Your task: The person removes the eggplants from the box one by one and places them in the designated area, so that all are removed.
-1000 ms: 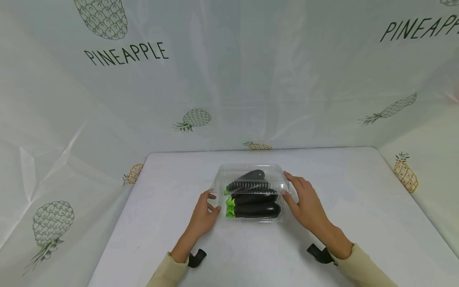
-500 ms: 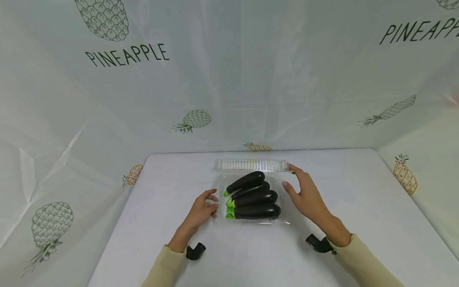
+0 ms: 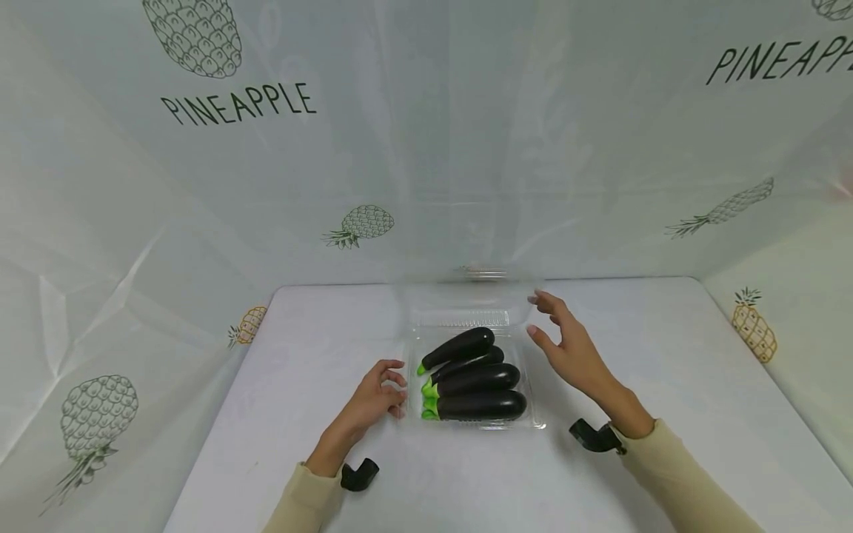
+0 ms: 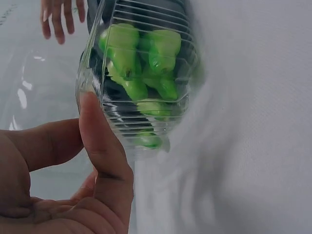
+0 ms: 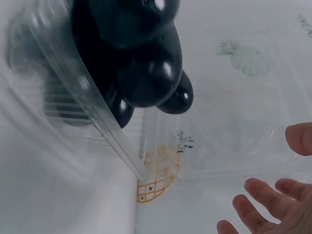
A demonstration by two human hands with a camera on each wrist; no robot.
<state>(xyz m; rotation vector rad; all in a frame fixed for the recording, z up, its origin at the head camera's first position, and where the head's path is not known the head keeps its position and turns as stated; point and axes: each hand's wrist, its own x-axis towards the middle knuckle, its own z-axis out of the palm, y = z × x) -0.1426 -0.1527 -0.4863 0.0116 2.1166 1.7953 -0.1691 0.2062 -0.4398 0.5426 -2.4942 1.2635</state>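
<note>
A clear plastic clamshell container (image 3: 536,423) stands mid-table in the head view with several toy eggplants (image 3: 481,405) inside, dark bodies side by side and green stems to the left. Its hinged lid (image 3: 460,296) is swung up and back behind the base, blurred. Beside the left wall is my left hand (image 3: 376,396), fingers loosely bent; in the left wrist view a fingertip (image 4: 90,100) lies right at the rim. My right hand (image 3: 571,352) is by the lid's right edge, fingers spread and nothing between them. The right wrist view shows its fingertips (image 5: 253,187) near the lid's edge.
The white table (image 3: 320,318) has a far edge close behind the lid. A pineapple-printed sheet (image 3: 426,148) hangs behind and along the sides. Each wrist carries a small black camera mount, one by the left sleeve (image 3: 309,492) and one by the right sleeve (image 3: 680,474).
The lid has swung up and away from over the eggplants to stand behind the base. The right hand has moved slightly farther back and come off the lid; the left has drawn slightly leftward.
</note>
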